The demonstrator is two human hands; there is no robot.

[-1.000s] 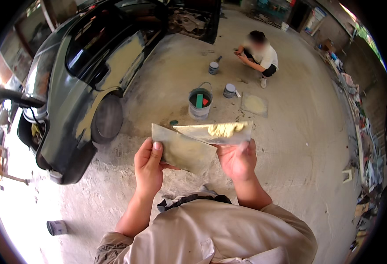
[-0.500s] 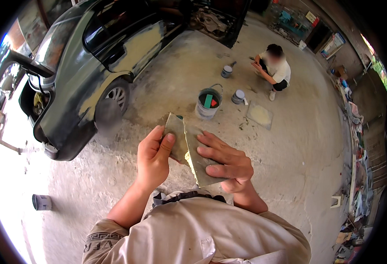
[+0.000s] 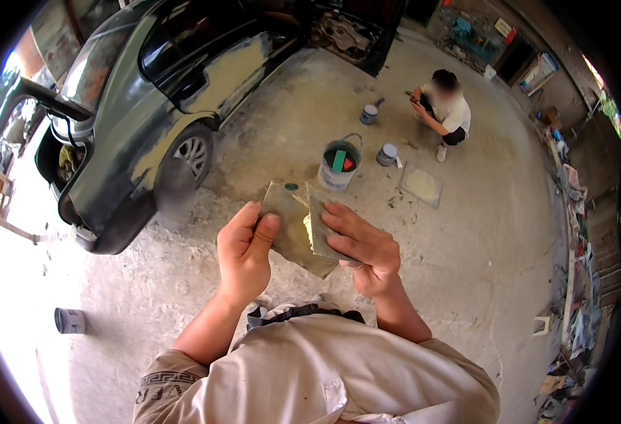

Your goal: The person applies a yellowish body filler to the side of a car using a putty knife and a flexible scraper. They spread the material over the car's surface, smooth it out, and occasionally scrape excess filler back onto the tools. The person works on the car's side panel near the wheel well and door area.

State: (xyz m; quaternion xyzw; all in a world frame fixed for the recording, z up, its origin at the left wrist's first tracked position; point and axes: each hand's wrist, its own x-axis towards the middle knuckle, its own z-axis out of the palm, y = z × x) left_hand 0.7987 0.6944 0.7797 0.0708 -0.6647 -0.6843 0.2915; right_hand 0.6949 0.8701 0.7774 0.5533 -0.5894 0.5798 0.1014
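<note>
My left hand (image 3: pixel 243 251) is closed on a thin grey-brown putty board (image 3: pixel 289 233), its thumb lying along the top face. In my right hand (image 3: pixel 368 247) is a smaller flat putty spreader (image 3: pixel 322 230), fingers laid over its face. The spreader's left edge stands over the board, in front of my body. Pale yellow putty (image 3: pixel 307 222) clings along that edge and in a small lump. The spreader partly hides the board's right side.
A dark car with putty patches (image 3: pixel 229 74) stands at left. Ahead are a bucket (image 3: pixel 335 177) holding green and red pieces, two cans (image 3: pixel 387 155), and a putty-smeared slab (image 3: pixel 421 185). Another person (image 3: pixel 448 109) squats beyond. Another can (image 3: pixel 69 321) is at lower left.
The spreader in my right hand has shifted up and turned, so more of the board's lower corner shows. My left hand keeps its hold. The view has shifted slightly.
</note>
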